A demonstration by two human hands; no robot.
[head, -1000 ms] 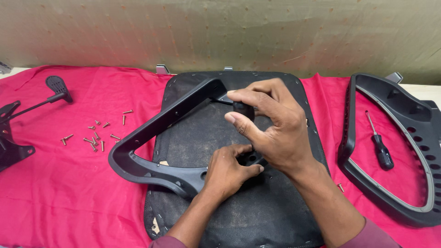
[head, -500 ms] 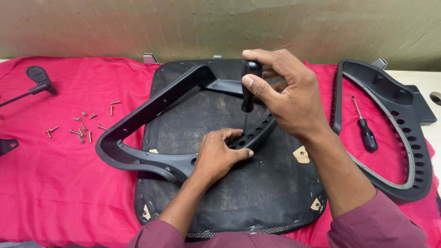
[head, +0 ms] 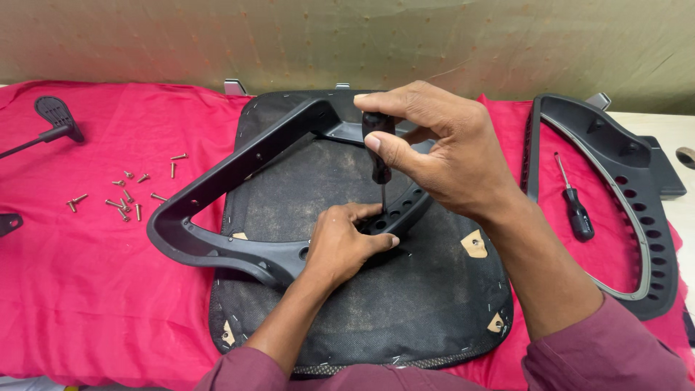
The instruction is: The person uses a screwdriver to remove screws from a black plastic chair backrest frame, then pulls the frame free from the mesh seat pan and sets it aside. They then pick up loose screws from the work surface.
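Note:
A black plastic chair armrest point(head: 217, 192) lies on the underside of a black seat pad point(head: 405, 304). My right hand point(head: 441, 148) grips the dark handle of a screwdriver point(head: 378, 156) held upright, its tip down at the armrest's perforated bar. My left hand point(head: 344, 242) presses on that bar right by the tip, fingers curled around the spot; whatever is under them is hidden.
Several loose screws point(head: 123, 195) lie on the red cloth point(head: 87, 289) to the left. A second black armrest point(head: 622, 195) and a second screwdriver point(head: 575, 210) lie at the right. A black lever point(head: 54, 123) is at far left. A wall runs behind.
My right hand has lifted the screwdriver upright and set its tip down on the armrest bar. My left hand stays on the bar. The view has shifted slightly.

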